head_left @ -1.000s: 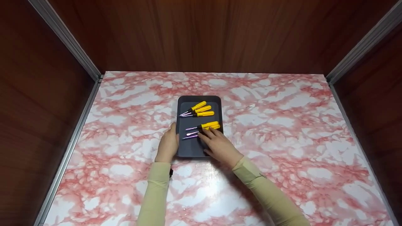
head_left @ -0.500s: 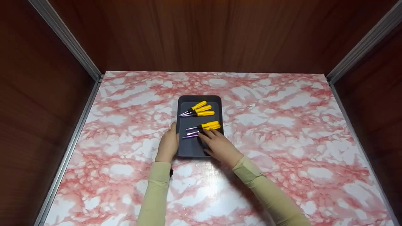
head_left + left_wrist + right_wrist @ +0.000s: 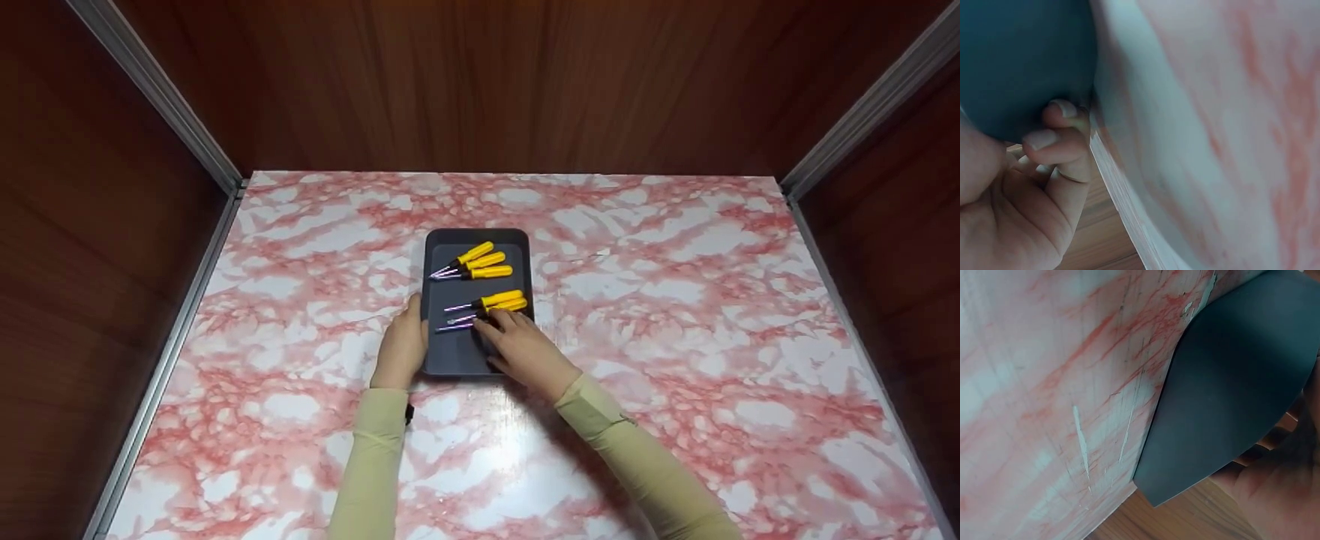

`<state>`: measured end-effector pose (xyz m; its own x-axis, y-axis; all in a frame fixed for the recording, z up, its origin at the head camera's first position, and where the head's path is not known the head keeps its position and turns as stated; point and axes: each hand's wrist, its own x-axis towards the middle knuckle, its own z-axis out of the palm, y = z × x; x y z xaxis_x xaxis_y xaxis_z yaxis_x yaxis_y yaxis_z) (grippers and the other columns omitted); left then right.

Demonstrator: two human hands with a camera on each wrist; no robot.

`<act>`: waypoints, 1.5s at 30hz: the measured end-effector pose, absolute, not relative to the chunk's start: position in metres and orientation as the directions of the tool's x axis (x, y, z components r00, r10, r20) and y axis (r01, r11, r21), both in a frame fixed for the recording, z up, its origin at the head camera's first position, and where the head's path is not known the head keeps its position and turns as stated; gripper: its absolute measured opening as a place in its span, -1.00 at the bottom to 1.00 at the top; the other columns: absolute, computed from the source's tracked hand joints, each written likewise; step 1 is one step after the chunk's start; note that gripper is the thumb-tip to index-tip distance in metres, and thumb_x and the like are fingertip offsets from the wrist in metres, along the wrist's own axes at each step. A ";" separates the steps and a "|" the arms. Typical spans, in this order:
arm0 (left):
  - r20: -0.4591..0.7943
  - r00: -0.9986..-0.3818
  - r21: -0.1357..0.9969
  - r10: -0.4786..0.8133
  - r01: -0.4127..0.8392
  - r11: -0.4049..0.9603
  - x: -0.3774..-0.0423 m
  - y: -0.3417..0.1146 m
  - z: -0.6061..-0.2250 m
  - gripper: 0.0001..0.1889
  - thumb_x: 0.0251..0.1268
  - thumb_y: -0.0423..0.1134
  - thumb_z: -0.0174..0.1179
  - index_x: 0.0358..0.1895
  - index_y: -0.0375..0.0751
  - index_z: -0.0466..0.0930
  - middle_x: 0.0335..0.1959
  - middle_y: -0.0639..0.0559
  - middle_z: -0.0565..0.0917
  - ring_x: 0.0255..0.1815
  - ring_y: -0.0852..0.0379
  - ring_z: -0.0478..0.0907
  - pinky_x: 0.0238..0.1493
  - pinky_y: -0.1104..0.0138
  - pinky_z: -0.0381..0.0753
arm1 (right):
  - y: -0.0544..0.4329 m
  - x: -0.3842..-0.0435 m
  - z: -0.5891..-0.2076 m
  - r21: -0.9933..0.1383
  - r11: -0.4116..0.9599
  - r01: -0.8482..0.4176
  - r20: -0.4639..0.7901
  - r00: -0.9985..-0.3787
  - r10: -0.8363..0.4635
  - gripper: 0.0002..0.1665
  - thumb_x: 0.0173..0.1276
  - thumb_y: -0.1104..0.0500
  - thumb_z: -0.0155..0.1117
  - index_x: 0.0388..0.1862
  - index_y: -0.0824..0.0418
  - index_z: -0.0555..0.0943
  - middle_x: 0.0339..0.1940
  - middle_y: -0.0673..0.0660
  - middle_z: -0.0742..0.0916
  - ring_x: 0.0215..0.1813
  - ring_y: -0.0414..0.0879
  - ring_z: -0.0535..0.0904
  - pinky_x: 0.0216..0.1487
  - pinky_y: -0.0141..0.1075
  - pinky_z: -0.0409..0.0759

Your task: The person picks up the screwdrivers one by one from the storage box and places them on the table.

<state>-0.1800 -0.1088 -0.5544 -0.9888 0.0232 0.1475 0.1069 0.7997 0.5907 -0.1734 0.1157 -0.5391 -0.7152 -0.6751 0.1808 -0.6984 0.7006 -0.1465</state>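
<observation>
A dark grey rectangular tray (image 3: 456, 358) lies on the marbled table, its long side pointing away from me. In its far half three yellow-handled screwdrivers (image 3: 491, 271) fan out, shafts to the left. Three more lie in the near half: an upper one (image 3: 501, 298), a middle one (image 3: 514, 304) and a lowest screwdriver (image 3: 454, 327) whose handle is hidden by my right hand. My left hand (image 3: 400, 346) grips the tray's left side, fingers (image 3: 1064, 145) bent against its outer wall. Reaching over the right rim, my right hand (image 3: 531, 354) holds the lowest screwdriver with bent fingers.
The red-and-white marbled table (image 3: 675, 300) stretches out on both sides of the tray. Dark wood panels (image 3: 480, 90) enclose it at the back and sides, with metal rails (image 3: 172, 112) at the corners. Only the tray's outer wall (image 3: 1230, 382) shows in the right wrist view.
My right fingertips have drawn in slightly, baring a little more of the middle screwdriver's handle. The left hand and the tray stay where they were.
</observation>
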 end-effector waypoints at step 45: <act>0.188 -0.981 0.581 0.037 0.141 0.802 -0.180 -0.109 -0.556 -0.55 0.31 -0.43 0.10 0.25 -0.37 0.29 -0.18 -0.41 0.62 -0.23 -0.34 0.60 -0.21 -0.10 0.50 | 0.114 -0.179 -0.542 -0.091 0.715 -0.694 0.191 -0.716 -0.671 -0.66 0.47 0.20 0.05 0.15 0.00 0.60 -0.08 0.16 0.51 -0.07 0.07 0.43 0.01 -0.03 0.39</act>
<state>-0.1797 -0.1089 -0.5563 -0.9815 0.0371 0.1880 0.1415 0.8018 0.5807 -0.1787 0.1137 -0.5421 -0.7164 -0.6709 0.1913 -0.6936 0.7146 -0.0913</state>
